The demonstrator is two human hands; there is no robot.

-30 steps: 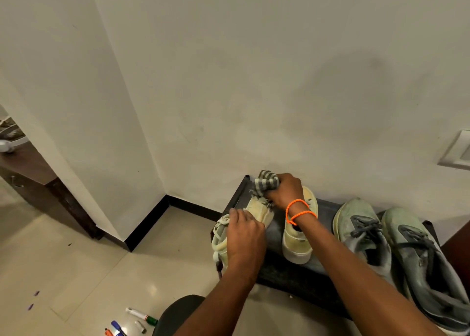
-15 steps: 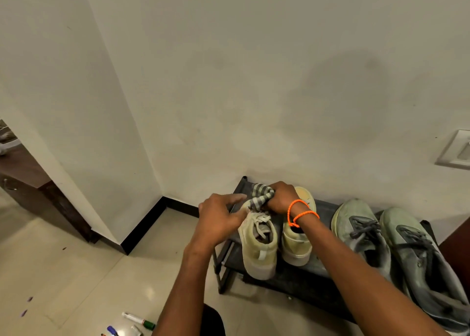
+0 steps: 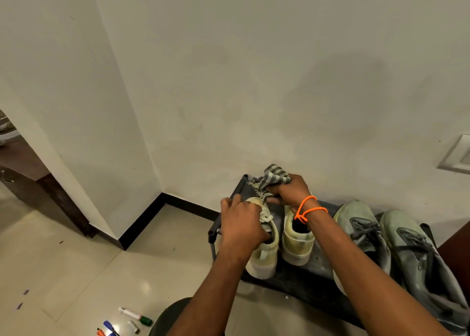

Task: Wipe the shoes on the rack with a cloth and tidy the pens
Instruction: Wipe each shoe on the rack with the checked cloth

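A low black shoe rack (image 3: 302, 277) stands against the wall. At its left end sit two pale cream sneakers: the left one (image 3: 264, 257) and the right one (image 3: 297, 241). My left hand (image 3: 241, 226) grips the left sneaker from above, near its opening. My right hand (image 3: 287, 190), with orange bands at the wrist, holds a grey striped cloth (image 3: 274, 175) bunched at the toe of that sneaker. Several marker pens (image 3: 136, 316) lie on the floor at the lower left.
Two grey-green sneakers (image 3: 361, 234) (image 3: 417, 254) fill the rack's right half. A dark wooden cabinet (image 3: 30, 175) stands beyond the wall corner on the left. A wall switch plate (image 3: 457, 157) is at the right edge. A dark rounded shape (image 3: 167, 318) is at the bottom.
My left hand has moved from the toe back onto the left sneaker's opening and closed on it. My right hand with the cloth stays at the toe end.
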